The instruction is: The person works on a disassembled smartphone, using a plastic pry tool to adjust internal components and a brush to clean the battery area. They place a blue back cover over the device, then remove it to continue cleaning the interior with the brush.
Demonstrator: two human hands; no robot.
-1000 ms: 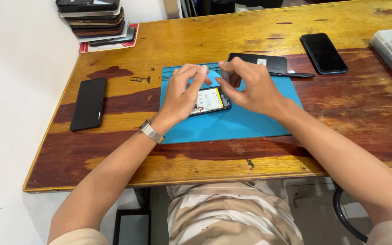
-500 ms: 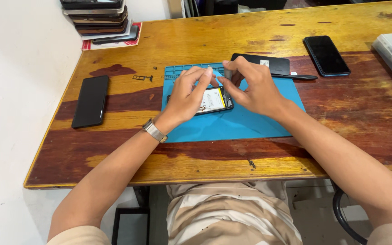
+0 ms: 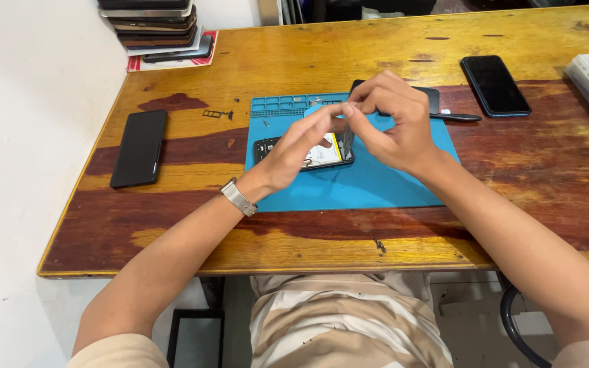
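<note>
— Looking at the opened phone (image 3: 305, 151): lying face-down near the middle of the blue mat (image 3: 376, 184), just under both hands.

— Right. Pinching with the left hand (image 3: 301, 140), thumb and forefinger pressed together on a thin clear strip (image 3: 344, 136) rising from the phone's right end. Pinching the same strip with the right hand (image 3: 393, 123), fingertips meeting the left's just above the phone.

— Hard to tell what the strip is fastened to; hidden behind the fingers.

— So, probably best: pull slowly and low, close to the phone's surface, not straight up. Grip near the root of the strip, not at its tip.

— And steady the phone?

— Yes; nothing visible pinning it down. Rest a spare finger of the left hand on its frame, or risk lifting the whole thing off the mat.

— Anything nearby to mind?

— The tiny loose part (image 3: 266, 123) on the mat, just left of the phone, and the small tray (image 3: 216, 114) on the wooden table (image 3: 349, 238) beside the mat. Avoid sweeping the left forearm across them.

— The dark tool (image 3: 455, 117) to the right?

— Near the right hand, within reach. Worth switching to if the strip seems to stretch or tear, rather than tugging harder.
</note>
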